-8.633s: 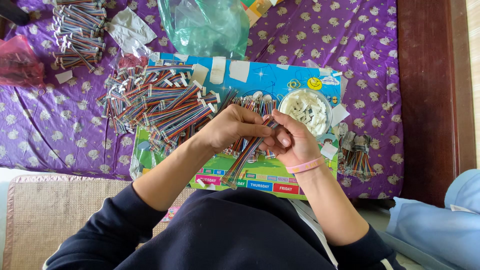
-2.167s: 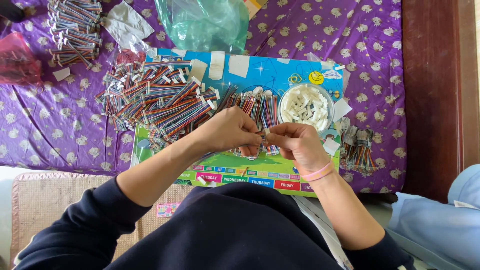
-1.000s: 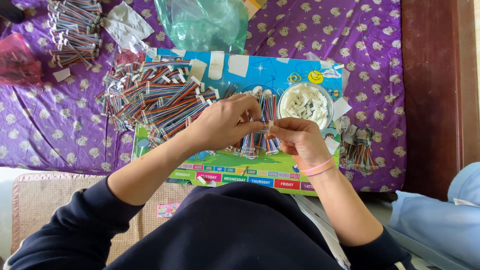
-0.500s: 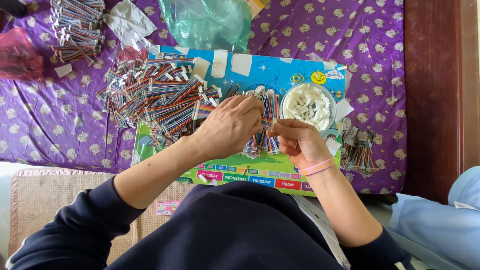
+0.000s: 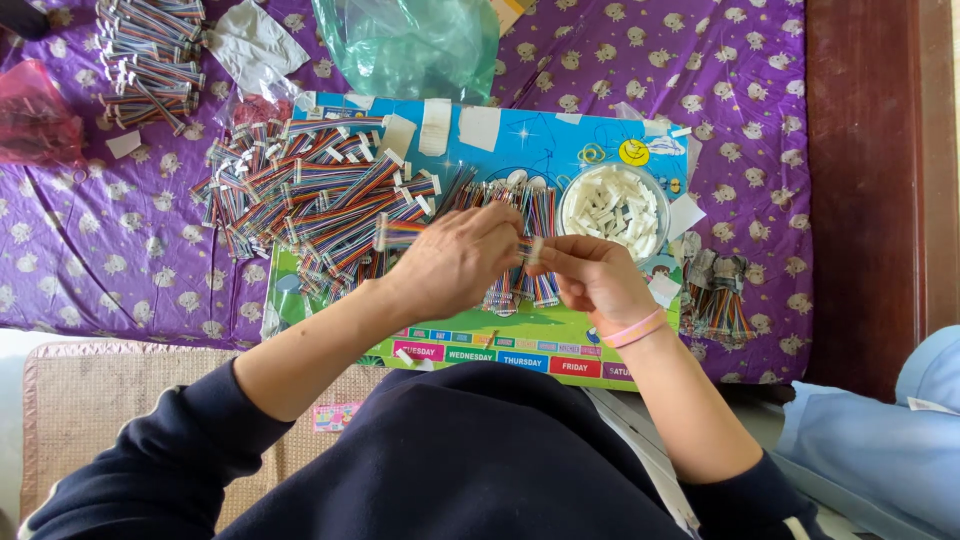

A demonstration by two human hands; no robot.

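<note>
My left hand (image 5: 455, 260) grips a flat bundle of rainbow-coloured ribbon wires (image 5: 398, 233) that sticks out to the left of the hand. My right hand (image 5: 597, 278) pinches the bundle's other end, where a small white connector (image 5: 535, 249) shows between the fingers. Both hands hover over a colourful board (image 5: 520, 345) lying on the purple patterned cloth (image 5: 120, 270). Under the hands lie several loose wire bundles (image 5: 520, 290). A pink band circles my right wrist.
A big pile of finished wire bundles (image 5: 310, 200) sits left on the board. A round clear bowl of white connectors (image 5: 613, 208) stands right. More bundles (image 5: 150, 55) lie top left, and others (image 5: 720, 300) at the right. Green plastic bag (image 5: 410, 45) at the back, red bag (image 5: 35, 115) far left, dark wooden edge (image 5: 865, 180) right.
The hands stayed close together over the board. The wire bundle turned from hanging down toward me to lying sideways, its end now sticking out left of my left hand.
</note>
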